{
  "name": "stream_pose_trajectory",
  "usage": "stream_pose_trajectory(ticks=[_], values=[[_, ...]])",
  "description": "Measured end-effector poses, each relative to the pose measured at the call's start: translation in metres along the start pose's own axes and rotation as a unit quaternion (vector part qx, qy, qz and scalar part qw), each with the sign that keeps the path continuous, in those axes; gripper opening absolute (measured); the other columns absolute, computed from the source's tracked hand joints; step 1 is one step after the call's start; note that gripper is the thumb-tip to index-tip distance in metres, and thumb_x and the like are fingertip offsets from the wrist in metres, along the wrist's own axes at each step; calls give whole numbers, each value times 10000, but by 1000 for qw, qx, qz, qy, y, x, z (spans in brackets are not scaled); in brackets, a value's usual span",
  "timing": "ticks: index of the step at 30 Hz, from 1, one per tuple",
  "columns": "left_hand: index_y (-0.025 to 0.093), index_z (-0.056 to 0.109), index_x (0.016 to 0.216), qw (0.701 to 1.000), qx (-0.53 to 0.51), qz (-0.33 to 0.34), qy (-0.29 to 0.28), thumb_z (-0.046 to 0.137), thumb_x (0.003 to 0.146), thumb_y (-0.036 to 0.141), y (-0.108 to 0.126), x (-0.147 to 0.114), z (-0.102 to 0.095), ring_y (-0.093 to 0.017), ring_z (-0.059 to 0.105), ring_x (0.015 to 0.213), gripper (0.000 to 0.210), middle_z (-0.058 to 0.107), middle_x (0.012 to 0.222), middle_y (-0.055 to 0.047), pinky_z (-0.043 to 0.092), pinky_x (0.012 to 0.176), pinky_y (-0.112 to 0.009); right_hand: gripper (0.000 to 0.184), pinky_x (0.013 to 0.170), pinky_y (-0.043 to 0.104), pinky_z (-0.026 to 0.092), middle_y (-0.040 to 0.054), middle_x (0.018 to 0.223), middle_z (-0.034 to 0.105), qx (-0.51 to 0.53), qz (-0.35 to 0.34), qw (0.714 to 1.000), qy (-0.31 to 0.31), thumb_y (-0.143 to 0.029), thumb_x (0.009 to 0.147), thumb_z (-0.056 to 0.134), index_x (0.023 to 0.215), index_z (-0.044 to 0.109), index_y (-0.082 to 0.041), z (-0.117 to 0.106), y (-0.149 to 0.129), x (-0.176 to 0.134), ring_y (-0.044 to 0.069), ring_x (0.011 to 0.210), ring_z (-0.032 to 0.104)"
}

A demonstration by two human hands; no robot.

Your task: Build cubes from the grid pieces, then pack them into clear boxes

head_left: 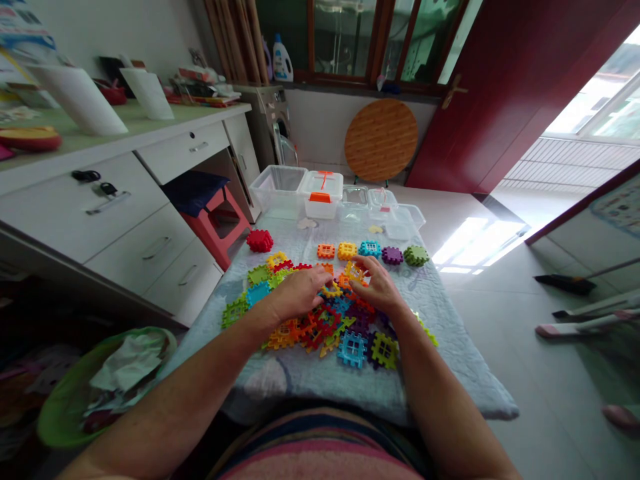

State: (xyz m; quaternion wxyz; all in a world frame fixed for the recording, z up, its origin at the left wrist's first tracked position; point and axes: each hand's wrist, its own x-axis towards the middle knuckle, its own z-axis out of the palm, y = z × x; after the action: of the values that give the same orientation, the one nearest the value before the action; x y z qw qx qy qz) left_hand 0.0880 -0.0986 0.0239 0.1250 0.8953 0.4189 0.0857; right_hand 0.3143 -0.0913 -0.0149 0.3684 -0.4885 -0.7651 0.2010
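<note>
My right hand (380, 287) pinches a yellow window-shaped building block (355, 271) between thumb and fingers, a little above a mixed pile. Beside it, my left hand (303, 291) curls over the pile, its fingertips on another yellow block (332, 289); its grip is partly hidden. Notched square blocks in many colours lie heaped under both hands, among them a blue block (352, 349) and a green block (385, 350) near me. Beyond the heap stand single-colour groups: red blocks (260, 241), orange (326, 251), yellow (347, 251), blue (370, 249), purple (393, 255) and green (416, 255).
Clear plastic boxes (280, 190) line the far end of the cloth-covered table (440, 360), one with an orange-handled lid (324, 180). To the left are a red stool (220, 227), white drawers (125, 213) and a green basket (55, 413). A round wooden tabletop (381, 140) leans by the wall.
</note>
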Motion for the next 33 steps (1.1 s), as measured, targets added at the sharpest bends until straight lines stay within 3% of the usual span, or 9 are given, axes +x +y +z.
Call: stream_pose_trajectory(ticks=[7, 14, 18, 22, 28, 33], values=[[207, 641, 962, 993, -50, -53, 93, 597, 814, 302, -33, -38, -15, -238, 610, 921, 181, 645, 982, -72, 481, 853, -359, 538, 1020, 416, 414, 92, 1234, 594, -3, -88, 988, -128, -159, 748, 597, 1279, 533, -216, 9, -15, 3, 227, 1157, 545], [218, 645, 944, 972, -73, -116, 189, 586, 824, 429, -60, -71, -1, -279, 561, 1114, 250, 632, 1134, -90, 410, 1020, -416, 542, 1024, 435, 374, 104, 1233, 603, -77, -118, 966, -217, -128, 739, 604, 1275, 555, -190, 20, -18, 9, 255, 1173, 506], [199, 641, 934, 951, -61, -172, 248, 540, 842, 488, -96, -78, 10, -277, 573, 1079, 320, 633, 1088, -102, 409, 1015, -416, 572, 1017, 432, 370, 105, 1243, 595, -86, -110, 965, -223, -143, 734, 612, 1299, 536, -192, 19, -17, 10, 265, 1187, 484], [194, 642, 952, 933, -113, -222, 260, 498, 858, 546, -124, -81, 18, -255, 591, 1043, 392, 646, 1046, -81, 427, 997, -370, 560, 995, 426, 381, 104, 1204, 607, -99, -109, 961, -234, -144, 734, 613, 1287, 546, -198, 19, -20, 13, 268, 1156, 491], [182, 652, 1006, 911, -212, -262, 240, 481, 866, 586, -134, -86, 28, -228, 630, 964, 460, 692, 1030, -56, 476, 890, -310, 601, 974, 424, 385, 92, 1199, 598, -120, -109, 957, -239, -158, 730, 634, 1316, 515, -220, 21, -25, 14, 257, 1115, 503], [179, 663, 1014, 899, -241, -266, 249, 494, 846, 598, -135, -89, 29, -226, 635, 947, 482, 710, 1012, -50, 478, 882, -304, 599, 974, 430, 375, 105, 1242, 587, -144, -101, 971, -160, -242, 759, 653, 1336, 495, -212, 1, -20, 36, 277, 1145, 493]])
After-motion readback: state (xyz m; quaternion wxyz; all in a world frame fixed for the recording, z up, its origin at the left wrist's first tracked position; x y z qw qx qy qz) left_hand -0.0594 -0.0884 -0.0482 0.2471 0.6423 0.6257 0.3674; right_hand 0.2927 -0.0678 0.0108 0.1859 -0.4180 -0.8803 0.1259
